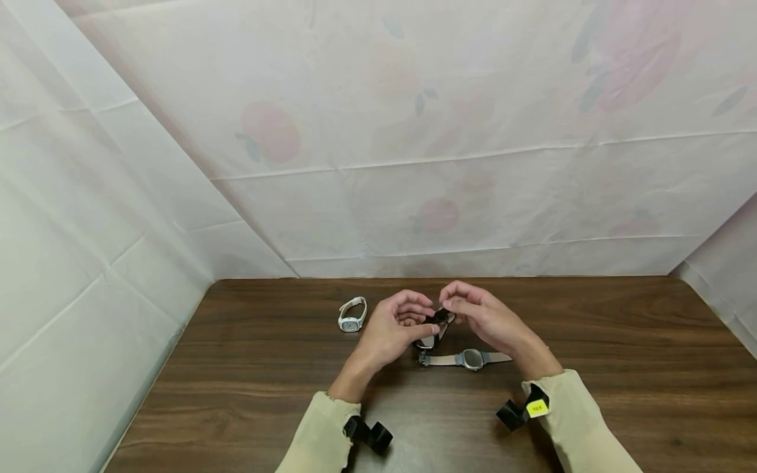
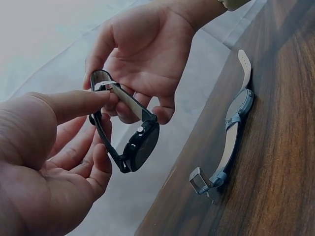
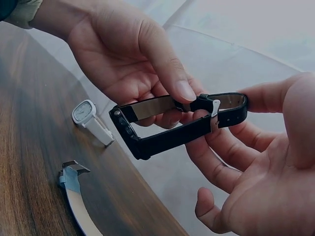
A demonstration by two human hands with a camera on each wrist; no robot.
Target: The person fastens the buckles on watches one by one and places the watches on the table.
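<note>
Two hands raised just above a dark wooden counter (image 1: 591,341), meeting over a black watch (image 3: 162,125) with its strap closed into a loop. Left hand (image 1: 393,328) curled, thumb and forefinger pinching the strap beside the metal buckle (image 3: 214,114), remaining fingers (image 2: 93,167) cupped loosely beneath the watch case. Right hand (image 1: 485,318) also curled, thumb and fingertips (image 3: 256,98) gripping the buckle end of the loop, lower fingers spread underneath. Watch suspended between both sets of fingers, clear of the counter. Directly below the fingers, lying flat, a grey watch (image 1: 470,359) with strap unbuckled. Off beyond the left fingers, a small white watch (image 1: 351,315) resting on the counter.
</note>
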